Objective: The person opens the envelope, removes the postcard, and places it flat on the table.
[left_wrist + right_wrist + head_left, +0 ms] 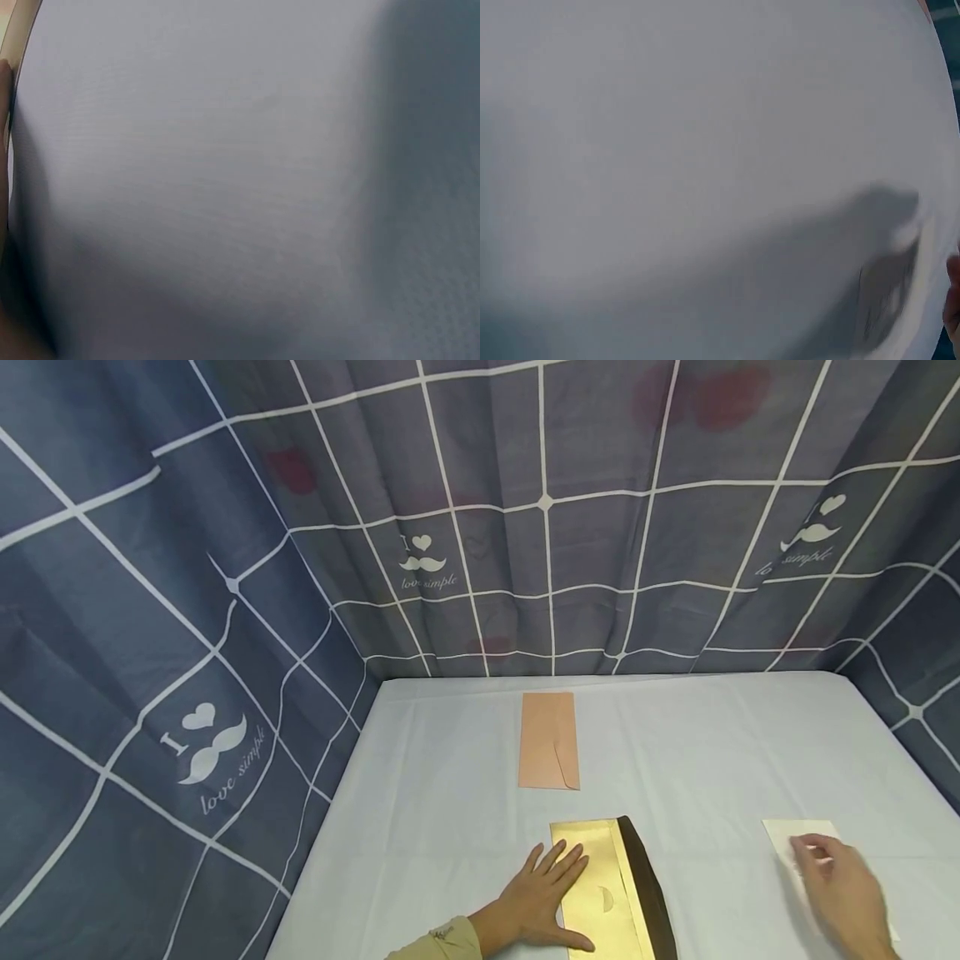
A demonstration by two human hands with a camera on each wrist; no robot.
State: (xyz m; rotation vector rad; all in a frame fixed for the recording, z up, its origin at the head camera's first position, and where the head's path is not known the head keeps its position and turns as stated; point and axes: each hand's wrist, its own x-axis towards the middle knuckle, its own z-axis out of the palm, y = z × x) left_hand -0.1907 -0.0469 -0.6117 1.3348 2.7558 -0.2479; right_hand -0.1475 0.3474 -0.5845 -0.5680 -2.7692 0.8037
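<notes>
Left hand lies spread on the rectangular gold paper envelope on the surface; its dark flap appears not yet closed. Right hand curls over a separate white rectangular paper sheet; grip indeterminate.

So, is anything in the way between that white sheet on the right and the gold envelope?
Nothing visible: only white tablecloth lies between the white sheet and the gold envelope. The left hand rests on the gold envelope's left part; the orange envelope lies farther back, off that line.
</notes>
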